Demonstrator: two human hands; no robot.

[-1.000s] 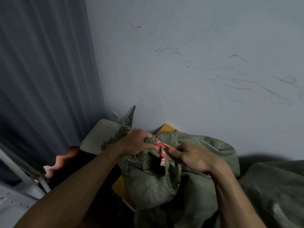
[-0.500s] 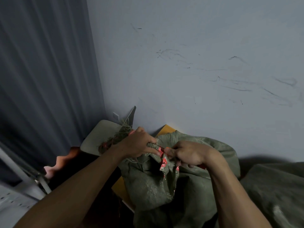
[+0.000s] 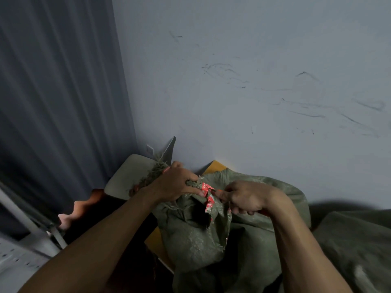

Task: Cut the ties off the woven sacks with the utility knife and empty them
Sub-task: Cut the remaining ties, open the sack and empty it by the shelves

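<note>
A green woven sack (image 3: pixel 196 235) stands in front of me against the wall, its neck bunched up. My left hand (image 3: pixel 177 183) grips the gathered neck from the left. A red printed tie (image 3: pixel 206 187) wraps the neck and hangs down between my hands. My right hand (image 3: pixel 245 197) is curled round a thin red-orange tool, seemingly the utility knife (image 3: pixel 218 190); its tip touches the tie and the rest is hidden in my fist.
A second green sack (image 3: pixel 359 250) lies at the right. A yellow board (image 3: pixel 212 167) sits under the sack by the wall. A pale grey seat (image 3: pixel 129 174) with dry strands stands at the left, near a dark curtain (image 3: pixel 63 102) and a metal frame (image 3: pixel 27 225).
My right hand has shifted slightly left toward the tie and curled tighter. My left hand keeps its grip on the sack's neck.
</note>
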